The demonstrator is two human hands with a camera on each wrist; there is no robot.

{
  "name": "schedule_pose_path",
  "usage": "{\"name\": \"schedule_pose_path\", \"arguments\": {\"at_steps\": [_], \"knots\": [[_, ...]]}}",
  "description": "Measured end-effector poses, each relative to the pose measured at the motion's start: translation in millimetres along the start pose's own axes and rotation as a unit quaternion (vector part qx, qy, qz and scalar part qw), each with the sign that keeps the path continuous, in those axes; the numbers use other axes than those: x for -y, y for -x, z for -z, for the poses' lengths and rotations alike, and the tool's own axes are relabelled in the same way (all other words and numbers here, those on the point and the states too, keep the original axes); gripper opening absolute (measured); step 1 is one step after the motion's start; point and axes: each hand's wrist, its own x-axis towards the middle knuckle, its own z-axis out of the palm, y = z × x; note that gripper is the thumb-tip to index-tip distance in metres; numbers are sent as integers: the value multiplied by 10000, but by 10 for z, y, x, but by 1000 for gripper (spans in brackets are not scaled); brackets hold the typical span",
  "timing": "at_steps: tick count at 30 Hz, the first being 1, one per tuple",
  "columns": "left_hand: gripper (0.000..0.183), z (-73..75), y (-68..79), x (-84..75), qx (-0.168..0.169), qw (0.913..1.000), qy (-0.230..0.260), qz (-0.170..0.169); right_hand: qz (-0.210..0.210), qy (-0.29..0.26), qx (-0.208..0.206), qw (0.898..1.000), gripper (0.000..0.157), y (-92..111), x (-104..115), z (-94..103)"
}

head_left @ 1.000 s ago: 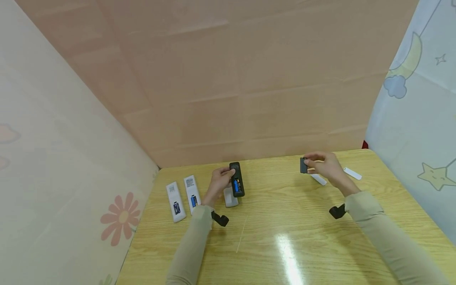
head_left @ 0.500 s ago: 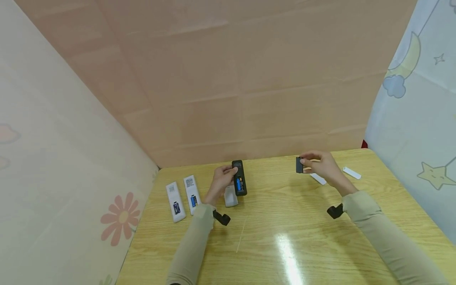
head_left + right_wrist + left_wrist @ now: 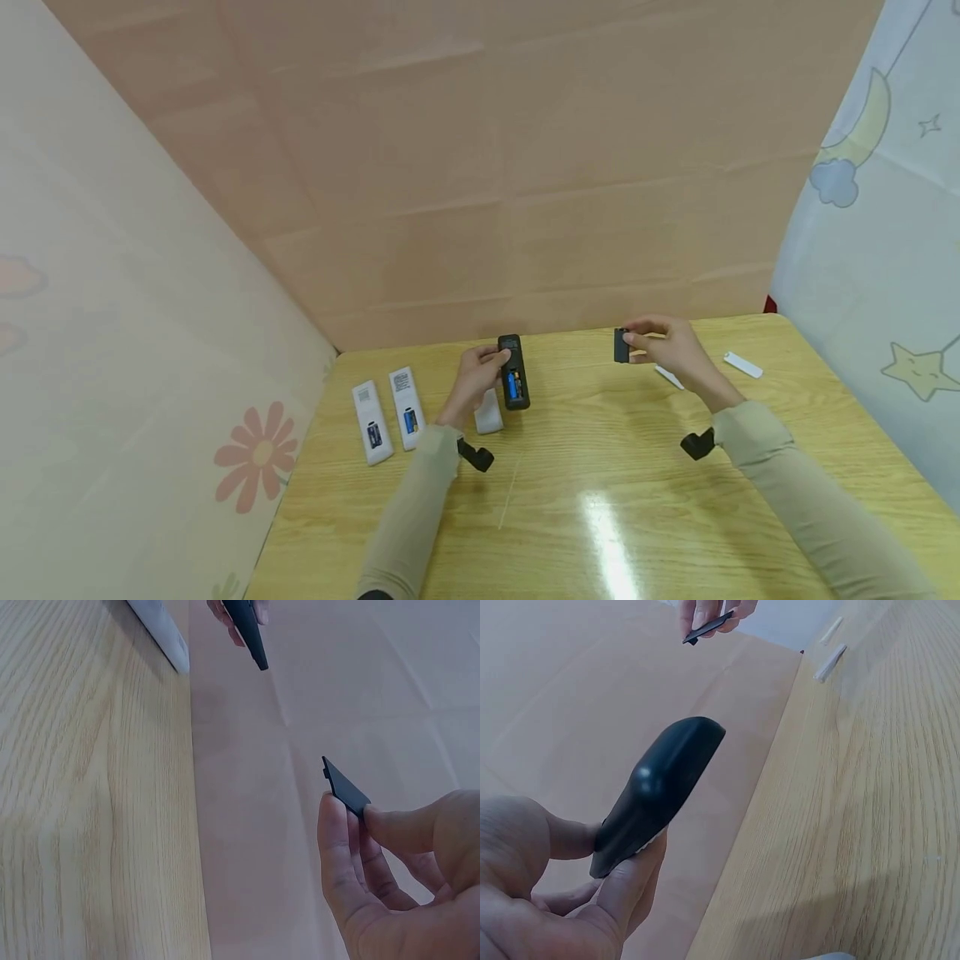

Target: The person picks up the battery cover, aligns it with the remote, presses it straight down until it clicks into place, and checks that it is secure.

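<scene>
My left hand (image 3: 476,378) grips a black remote control (image 3: 513,372) by its upper part, above the table. Its back faces me, and the battery compartment is uncovered with batteries (image 3: 514,385) inside, one of them blue. In the left wrist view the remote (image 3: 664,780) shows edge-on between thumb and fingers. My right hand (image 3: 667,346) pinches a small black battery cover (image 3: 622,345) between thumb and fingertips, to the right of the remote and apart from it. Small tabs show on the cover's edge (image 3: 345,789) in the right wrist view.
Two white remotes (image 3: 372,422) (image 3: 407,408) lie at the left with batteries exposed. Another white remote (image 3: 489,412) lies partly hidden behind my left hand and the black remote. White covers (image 3: 743,365) (image 3: 669,377) lie at the right. A papered wall stands behind the table (image 3: 570,467).
Both hands have drawn closer together: the left hand with the black remote has shifted right, and the right hand with the battery cover has shifted left. Both grips look the same.
</scene>
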Motion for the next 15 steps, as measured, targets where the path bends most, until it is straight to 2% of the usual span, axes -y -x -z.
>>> {"name": "schedule_pose_path", "arguments": {"at_steps": [7,15], "knots": [[47,-57,10,-31,27,10000,69,19,-32,8,28,10000,40,-22,23,-56],[47,-91,-19,3,79,9998,203,-13,-56,-115,179,9998,40,-45,57,-142]]}}
